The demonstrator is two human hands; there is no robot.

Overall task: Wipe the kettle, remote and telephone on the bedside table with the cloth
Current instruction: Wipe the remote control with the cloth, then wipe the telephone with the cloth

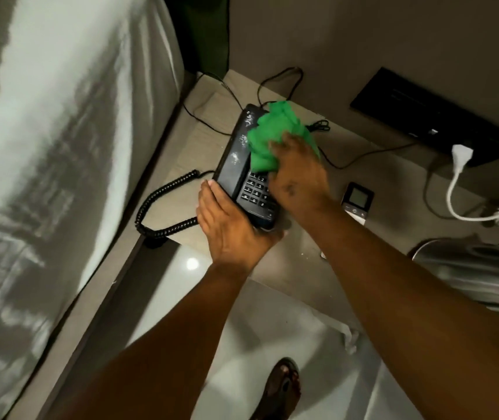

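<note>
A black telephone lies on the bedside table, its handset on the left with white smears on it. My left hand grips the telephone's near end. My right hand presses a crumpled green cloth onto the telephone's upper part, just above the keypad. A small remote with a grey screen lies on the table to the right of my right hand. The steel kettle stands at the right edge, partly cut off.
A bed with white sheets runs along the left. A coiled black cord loops off the telephone's left side. A white plug and cable hang from a black wall panel. My sandalled foot stands on the glossy floor.
</note>
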